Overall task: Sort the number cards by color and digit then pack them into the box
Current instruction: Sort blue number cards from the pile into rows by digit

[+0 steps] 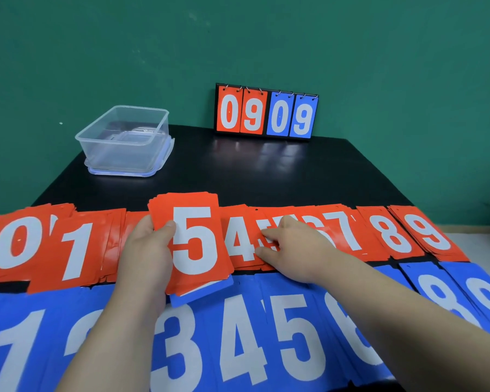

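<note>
In the head view the sorting looks almost done, and I think the gathering of piles is the step in hand. The left hand (pixel 145 256) grips a stack of cards (pixel 195 241), a red 5 on top and a blue card under it, with the thumb pressed on the face. The right hand (pixel 290 247) lies on the red piles (pixel 238 244) between the 4 and the 7, fingers bent down; whether they pinch a card I cannot tell. The piles overlap, so the next lift probably needs care. The clear box (pixel 122 140) stands far left on the black table (pixel 266 171), well apart from the cards, and a scoreboard (pixel 266 113) stands behind.
</note>
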